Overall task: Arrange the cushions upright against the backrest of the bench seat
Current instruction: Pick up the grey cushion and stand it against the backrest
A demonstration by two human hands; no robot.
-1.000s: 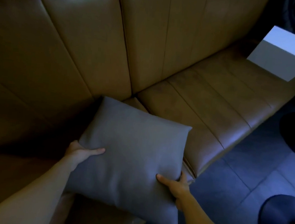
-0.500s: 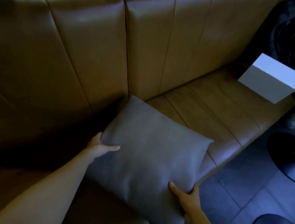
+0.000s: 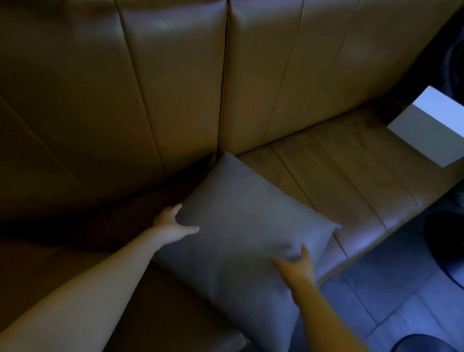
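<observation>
The left hand (image 3: 174,225) grips the grey cushion (image 3: 245,229) at its left edge, thumb on its face, and the right hand (image 3: 298,266) pinches its right side, the cushion tilted over the brown bench seat (image 3: 348,183), its top corner at the foot of the backrest (image 3: 173,68), a white box (image 3: 438,132) well apart.

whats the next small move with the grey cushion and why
Probably lift the near edge of the grey square cushion and push it back until it stands against the tan leather backrest. The left hand and right hand grip its opposite edges. Its far corner sits close by the backrest's foot, but it lies slanted, its near corner overhanging the front of the seat.
</observation>
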